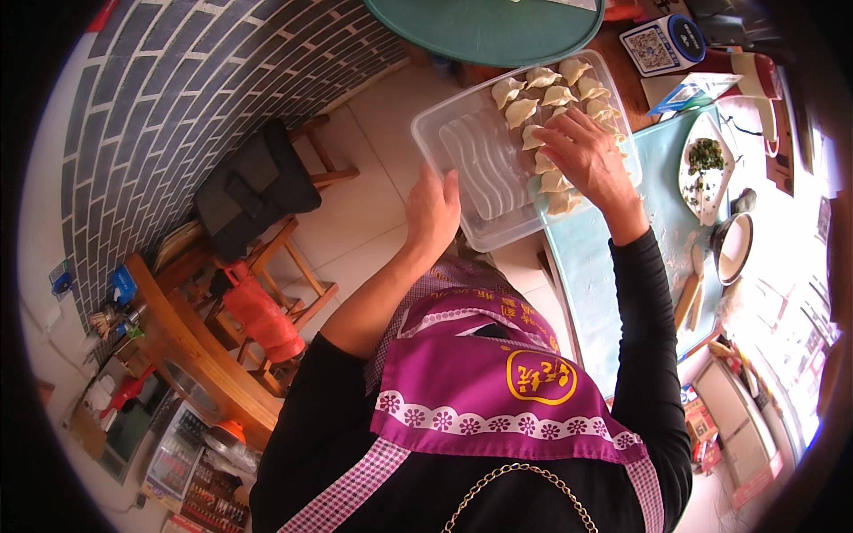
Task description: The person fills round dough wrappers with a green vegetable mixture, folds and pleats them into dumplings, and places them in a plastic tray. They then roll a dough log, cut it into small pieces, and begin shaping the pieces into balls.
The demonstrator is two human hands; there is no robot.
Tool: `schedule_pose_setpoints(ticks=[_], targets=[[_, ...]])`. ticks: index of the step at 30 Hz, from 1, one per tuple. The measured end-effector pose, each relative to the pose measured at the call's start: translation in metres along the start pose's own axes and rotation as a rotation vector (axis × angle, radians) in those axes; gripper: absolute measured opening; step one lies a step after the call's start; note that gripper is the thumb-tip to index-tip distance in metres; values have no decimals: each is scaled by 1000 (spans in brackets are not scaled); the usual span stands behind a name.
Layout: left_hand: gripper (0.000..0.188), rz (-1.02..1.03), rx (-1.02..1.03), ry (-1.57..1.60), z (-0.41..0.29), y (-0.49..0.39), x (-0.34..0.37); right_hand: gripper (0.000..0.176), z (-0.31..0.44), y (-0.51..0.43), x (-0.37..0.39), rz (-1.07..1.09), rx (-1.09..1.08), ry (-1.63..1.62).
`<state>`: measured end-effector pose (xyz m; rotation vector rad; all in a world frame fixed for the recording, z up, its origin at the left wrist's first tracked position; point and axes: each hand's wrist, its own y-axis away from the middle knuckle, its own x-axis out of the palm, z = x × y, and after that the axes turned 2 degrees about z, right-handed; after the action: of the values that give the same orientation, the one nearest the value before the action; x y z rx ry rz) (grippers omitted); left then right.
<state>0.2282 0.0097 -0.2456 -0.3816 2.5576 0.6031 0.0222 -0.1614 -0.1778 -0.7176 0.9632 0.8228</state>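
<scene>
A clear plastic tray (480,166) holds several folded raw dumplings (520,112) in rows on its right side; its left part shows a bare wavy-ribbed bottom. My left hand (433,210) grips the tray's left edge, thumb up. My right hand (580,150) is over the rows, fingertips at a dumpling (532,136); whether they pinch it is hard to tell. A white dish (723,183) with chopped green filling, a bowl (733,248) and a wooden rolling pin (688,300) lie on the pale green work surface (583,280) to the right.
A round green tabletop (486,30) stands beyond the tray. A payment-code stand (656,50) and another coded card (693,90) are at the upper right. A dark-covered chair (260,186), a wooden table (200,353) and a red gas cylinder (263,316) stand at the left.
</scene>
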Motion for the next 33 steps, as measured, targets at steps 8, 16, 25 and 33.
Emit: schedule_pose_setpoints(ticks=[8,16,25,33], targets=[[32,16,-11,-12,3,-1,1,29,-5,1,15,-60,-66,72],[33,5,-12,-35,6,-2,2,25,-5,1,16,-41,-44,78],[32,-26,25,-59,6,-1,0,16,-1,16,-15,-302,252,-72],[29,-32,39,5,-3,2,-5,25,-10,0,-12,-187,138,34]])
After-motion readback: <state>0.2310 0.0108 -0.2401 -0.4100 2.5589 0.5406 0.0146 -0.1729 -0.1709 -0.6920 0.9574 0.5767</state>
